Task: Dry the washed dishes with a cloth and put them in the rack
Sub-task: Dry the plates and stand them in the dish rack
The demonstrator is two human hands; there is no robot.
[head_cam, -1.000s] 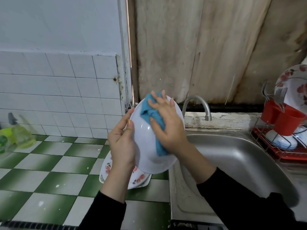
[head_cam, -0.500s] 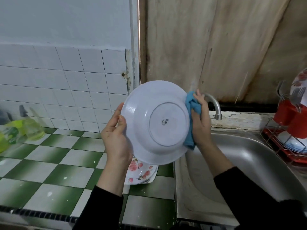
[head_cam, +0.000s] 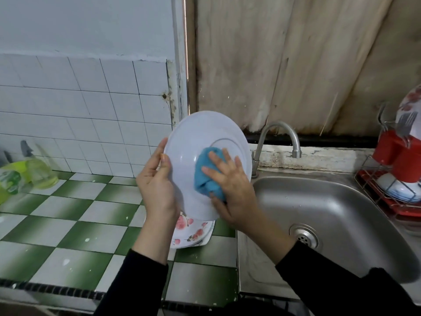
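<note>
**Drying the plate's underside, held up over the counter's sink-side edge**

Your left hand (head_cam: 157, 179) clamps the plate (head_cam: 205, 133) by its left rim, thumb on the back. Your right hand (head_cam: 230, 185) presses the cloth (head_cam: 205, 176) against the foot ring with flat, spread fingers. Work outward in circles to the rim, turning the plate with your left (a damp rim slips easily, I'd judge). Below, more plates (head_cam: 191, 231) wait on the counter (head_cam: 68, 224) beside the sink (head_cam: 341, 201). The rack (head_cam: 387, 202) stands past the sink's far right edge, so grip firmly for that carry.
</note>
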